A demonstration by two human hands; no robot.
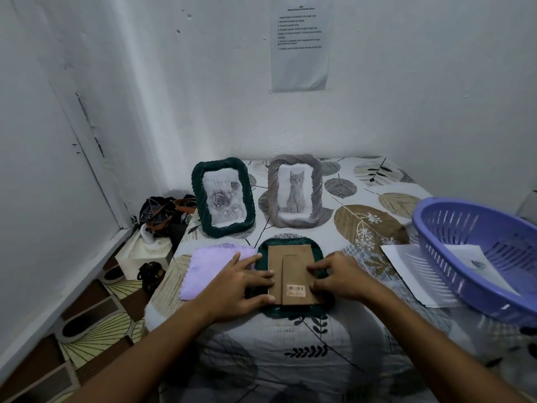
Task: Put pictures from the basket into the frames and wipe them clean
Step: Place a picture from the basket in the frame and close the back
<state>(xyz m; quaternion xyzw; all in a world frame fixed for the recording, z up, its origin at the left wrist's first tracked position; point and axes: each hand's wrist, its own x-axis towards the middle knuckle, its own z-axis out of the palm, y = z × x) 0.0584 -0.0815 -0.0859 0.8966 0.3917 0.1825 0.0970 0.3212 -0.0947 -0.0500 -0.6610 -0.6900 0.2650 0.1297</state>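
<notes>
Hands both on a dark green frame (293,311) lying face down near the front edge of the surface (290,359), which wears a leaf-patterned cloth. Brown cardboard backing (286,266) faces up, with a folded stand strip and a barcode sticker (295,290) near its lower end.

Left hand (236,282): fingers spread and fairly straight, tips pressing the left side of the backing and the frame rim. Right hand (338,276): fingers bent at the knuckles, tips pressing down on the right side of the backing and rim. Neither hand is wrapped around anything.

Purple cloth (210,267) lies flat just left of the frame, partly under the left hand.

Behind, two frames stand upright, tilted back: a dark green one with a rose picture (222,197) on the left, a grey one with a cat picture (295,191) beside it, apart.

Purple slotted basket (476,257) at the right edge, tilted, holding a sheet of paper (479,264); more white sheets (412,271) lie under it.

Printed notice (300,43) on the wall behind. Floor at left: a white tissue box (145,253) and a dark bag (162,213).
</notes>
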